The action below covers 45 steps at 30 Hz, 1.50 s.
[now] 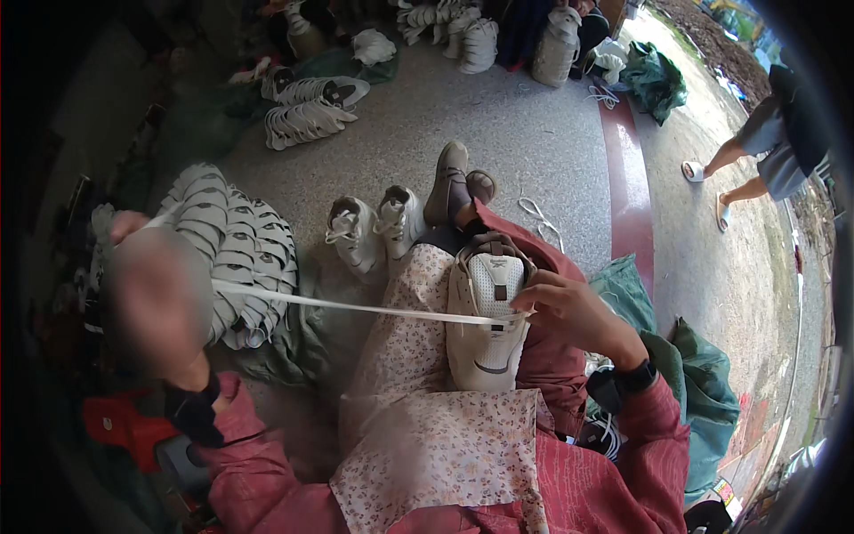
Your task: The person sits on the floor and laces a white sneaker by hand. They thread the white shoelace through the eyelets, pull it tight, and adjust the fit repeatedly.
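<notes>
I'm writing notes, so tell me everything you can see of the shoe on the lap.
The shoe is off-white and leathery-looking, with a perforated white tongue, a brown patch and a dark collar. It lies on the lap, its grey-lined toe toward the wearer. A taut white lace crosses it from the left; the right hand has fingers at the shoe's right edge. Its underside is hidden.

- White perforated shoe upper (pixel 476 367): on the lap, right hand (pixel 569 313) at its right edge.
- Flat white lace (pixel 382 309): across it, leading to the left hand (pixel 158 298).
- Stacked curved off-white uppers (pixel 240 236): left of the lap.
- Two white laced shoes (pixel 354 233): on the speckled grey floor (pixel 525 133), right of that stack.
</notes>
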Each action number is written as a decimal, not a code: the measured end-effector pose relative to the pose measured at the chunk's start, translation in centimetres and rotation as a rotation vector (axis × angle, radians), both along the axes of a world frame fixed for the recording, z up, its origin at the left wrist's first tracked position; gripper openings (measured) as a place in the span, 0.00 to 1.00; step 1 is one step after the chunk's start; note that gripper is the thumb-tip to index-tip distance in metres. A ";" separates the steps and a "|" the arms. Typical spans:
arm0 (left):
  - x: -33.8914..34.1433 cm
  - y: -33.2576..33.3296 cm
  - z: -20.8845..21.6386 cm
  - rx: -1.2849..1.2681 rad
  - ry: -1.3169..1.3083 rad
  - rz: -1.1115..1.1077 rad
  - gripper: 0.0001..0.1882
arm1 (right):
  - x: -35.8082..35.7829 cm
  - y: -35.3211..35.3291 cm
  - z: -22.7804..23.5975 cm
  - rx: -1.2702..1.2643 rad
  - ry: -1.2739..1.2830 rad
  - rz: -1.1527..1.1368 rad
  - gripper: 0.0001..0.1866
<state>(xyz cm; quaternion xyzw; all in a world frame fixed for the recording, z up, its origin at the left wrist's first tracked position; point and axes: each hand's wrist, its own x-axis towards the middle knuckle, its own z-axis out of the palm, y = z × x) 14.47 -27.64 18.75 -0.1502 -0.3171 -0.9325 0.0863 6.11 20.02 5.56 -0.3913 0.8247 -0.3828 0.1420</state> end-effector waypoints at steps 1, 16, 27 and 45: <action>1.6 1.1 2.9 -0.032 0.076 -0.027 0.05 | -0.6 -1.1 0.0 -0.023 0.000 0.113 0.15; 2.3 0.7 2.7 -0.381 0.141 0.266 0.18 | -4.1 -4.2 0.2 0.142 -0.029 0.468 0.05; 2.0 -12.7 -5.2 -0.419 -0.247 0.595 0.20 | -2.4 -4.6 -0.5 0.070 0.178 0.265 0.04; -1.3 15.3 -16.9 -1.208 -0.294 -0.136 0.15 | -0.7 -5.6 -2.3 0.046 0.193 0.051 0.03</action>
